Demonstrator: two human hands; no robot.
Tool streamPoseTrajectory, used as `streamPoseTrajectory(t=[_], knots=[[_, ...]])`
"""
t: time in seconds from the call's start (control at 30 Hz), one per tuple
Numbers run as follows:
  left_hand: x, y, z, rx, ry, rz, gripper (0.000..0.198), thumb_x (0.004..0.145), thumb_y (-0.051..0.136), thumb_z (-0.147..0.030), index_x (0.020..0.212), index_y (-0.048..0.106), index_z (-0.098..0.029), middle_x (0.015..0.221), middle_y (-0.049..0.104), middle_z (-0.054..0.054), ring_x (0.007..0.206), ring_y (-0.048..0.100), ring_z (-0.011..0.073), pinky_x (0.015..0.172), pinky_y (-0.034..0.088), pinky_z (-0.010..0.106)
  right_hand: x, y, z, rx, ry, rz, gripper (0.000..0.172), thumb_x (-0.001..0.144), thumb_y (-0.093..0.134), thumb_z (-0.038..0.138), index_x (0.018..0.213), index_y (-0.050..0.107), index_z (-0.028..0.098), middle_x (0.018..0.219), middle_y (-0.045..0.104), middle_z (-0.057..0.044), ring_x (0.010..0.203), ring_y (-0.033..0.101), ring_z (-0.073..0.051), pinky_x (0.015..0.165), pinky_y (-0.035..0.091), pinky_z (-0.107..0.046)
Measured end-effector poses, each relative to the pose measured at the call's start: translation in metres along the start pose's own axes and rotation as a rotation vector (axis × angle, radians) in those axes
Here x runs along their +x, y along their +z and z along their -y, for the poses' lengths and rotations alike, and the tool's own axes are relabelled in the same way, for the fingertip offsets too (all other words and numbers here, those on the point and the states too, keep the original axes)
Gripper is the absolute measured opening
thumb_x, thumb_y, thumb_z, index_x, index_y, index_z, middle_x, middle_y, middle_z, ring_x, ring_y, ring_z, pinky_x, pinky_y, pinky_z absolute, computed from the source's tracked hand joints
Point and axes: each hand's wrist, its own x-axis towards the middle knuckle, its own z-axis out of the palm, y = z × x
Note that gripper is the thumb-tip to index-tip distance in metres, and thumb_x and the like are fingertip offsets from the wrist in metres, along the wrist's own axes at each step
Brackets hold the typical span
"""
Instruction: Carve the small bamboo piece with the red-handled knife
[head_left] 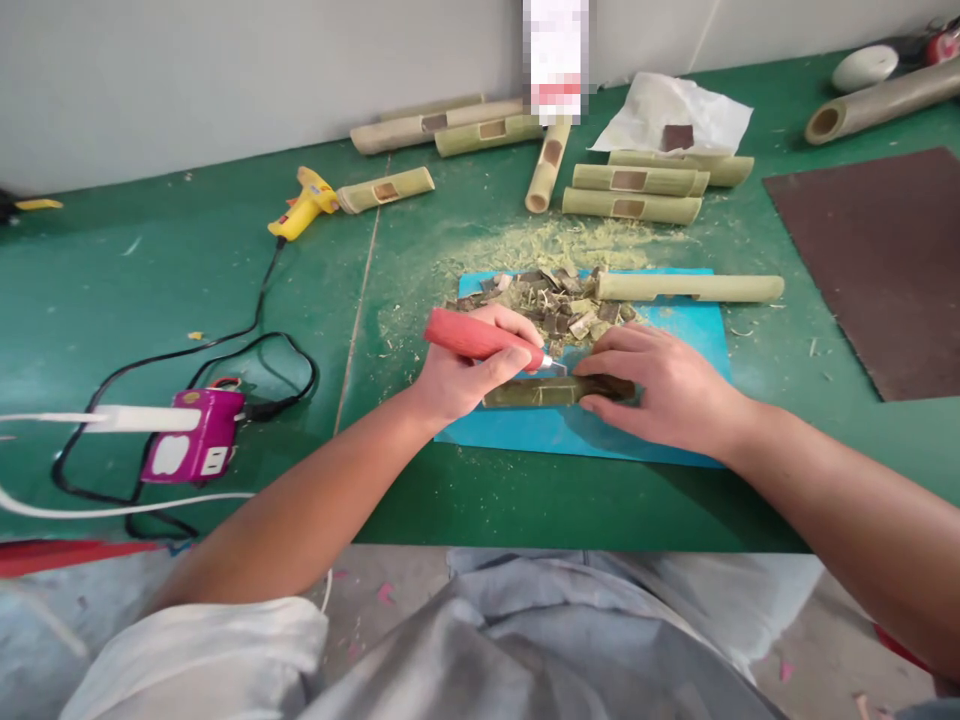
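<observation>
My left hand (476, 368) is closed round the red handle of a hook-tipped cutter (480, 340). Its thin metal tip points right, just above a short green bamboo tube (532, 392). Fingers of my right hand (660, 380) grip the right end of that tube, partly hiding it and a dark opening there. The tube lies flat across a blue board (585, 435). Behind both hands is a heap of bamboo chips and shavings (555, 305), with another bamboo tube (735, 289) lying notched beside it.
Several cut bamboo tubes (634, 207) lie at the back. At left are a yellow glue gun (304, 205), its black cord and a purple power adapter (199, 435). A brown sheet (877, 260) and a long bamboo pole (892, 105) occupy the right side.
</observation>
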Motion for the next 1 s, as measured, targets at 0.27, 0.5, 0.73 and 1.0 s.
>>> streamPoseTrajectory(t=[0.27,0.5,0.73,1.0], knots=[[-0.008,-0.008,-0.011,0.131,0.051,0.154,0.029,0.093,0.079,-0.051,0.094,0.081,-0.022,0.089,0.087,0.006,0.075,0.080,0.0185,0.066,0.065,0.029,0.000,-0.003,0.002,0.052,-0.001,0.010,0.015,0.098,0.070,0.028,0.107,0.080,0.021,0.100,0.078,-0.009,0.087,0.068,-0.023,0.080,0.054,-0.038],[-0.007,-0.003,-0.016,0.207,0.186,0.190,0.005,0.091,0.080,-0.030,0.094,0.078,-0.025,0.089,0.086,0.003,0.081,0.081,0.0172,0.078,0.068,0.031,-0.001,-0.002,0.004,0.035,-0.021,0.016,0.017,0.100,0.068,0.027,0.111,0.080,0.021,0.106,0.080,-0.012,0.092,0.070,-0.025,0.081,0.057,-0.040],[-0.003,0.005,-0.015,0.217,0.258,0.212,0.003,0.093,0.076,-0.024,0.091,0.076,-0.025,0.085,0.084,0.001,0.079,0.080,0.0152,0.074,0.066,0.027,-0.002,-0.001,0.003,0.018,-0.070,0.009,0.020,0.104,0.065,0.028,0.114,0.080,0.019,0.106,0.080,-0.012,0.090,0.070,-0.025,0.080,0.057,-0.040],[-0.002,0.005,-0.015,0.174,0.274,0.214,0.003,0.093,0.079,-0.024,0.094,0.076,-0.025,0.086,0.084,0.003,0.081,0.081,0.0150,0.075,0.067,0.026,-0.003,0.000,0.001,0.045,-0.053,0.028,0.022,0.106,0.064,0.031,0.117,0.080,0.021,0.107,0.079,-0.011,0.092,0.071,-0.026,0.082,0.058,-0.040]])
